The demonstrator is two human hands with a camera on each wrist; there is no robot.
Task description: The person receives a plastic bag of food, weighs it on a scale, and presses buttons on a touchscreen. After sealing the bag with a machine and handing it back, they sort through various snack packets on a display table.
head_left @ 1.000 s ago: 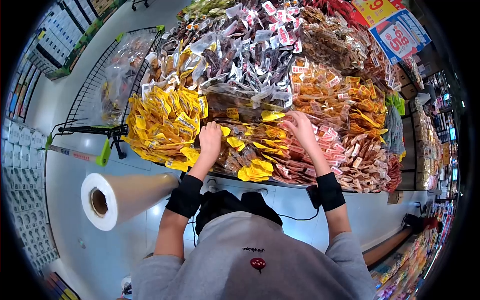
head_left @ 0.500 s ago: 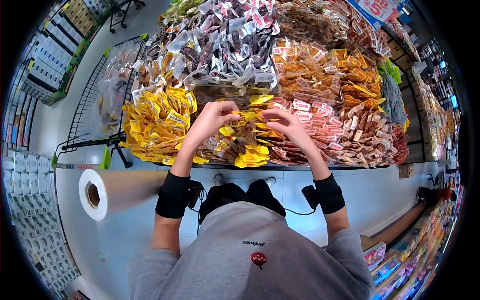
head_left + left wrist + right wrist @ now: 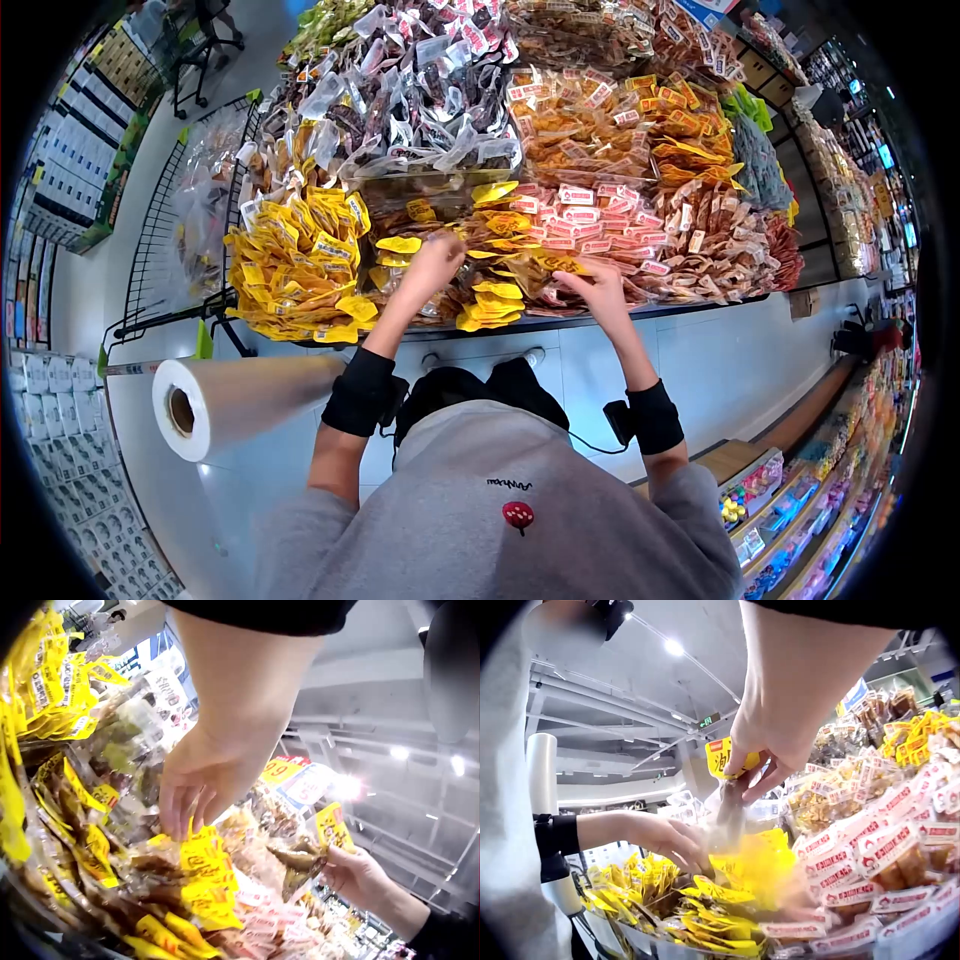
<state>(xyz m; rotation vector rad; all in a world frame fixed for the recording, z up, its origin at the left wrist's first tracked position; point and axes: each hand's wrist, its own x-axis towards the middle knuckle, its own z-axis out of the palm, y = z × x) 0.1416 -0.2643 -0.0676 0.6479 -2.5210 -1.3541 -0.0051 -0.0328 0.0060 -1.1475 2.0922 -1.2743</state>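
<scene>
My right hand (image 3: pixel 600 288) pinches the yellow top of a clear packet (image 3: pixel 545 264) with brown contents; in the right wrist view that packet (image 3: pixel 731 799) hangs from the thumb and fingers. The left hand (image 3: pixel 434 268) is over the middle heap of yellow-topped packets (image 3: pixel 492 303). Seen from the left wrist, its fingers (image 3: pixel 180 814) point down and touch yellow packet tops (image 3: pixel 202 859), loosely bent. Part of the heap under the left hand is hidden in the head view.
Another heap of yellow packets (image 3: pixel 295 255) lies on the left, red-and-white labelled packets (image 3: pixel 590 220) on the right. Dark packets lie behind a clear divider (image 3: pixel 420 185). A shopping cart (image 3: pixel 150 240) and a large plastic film roll (image 3: pixel 240 400) stand at the left.
The right hand has moved nearer the display's front edge and now holds a packet. My left hand, raised half a second ago, is lower over the heap. The head view has shifted.
</scene>
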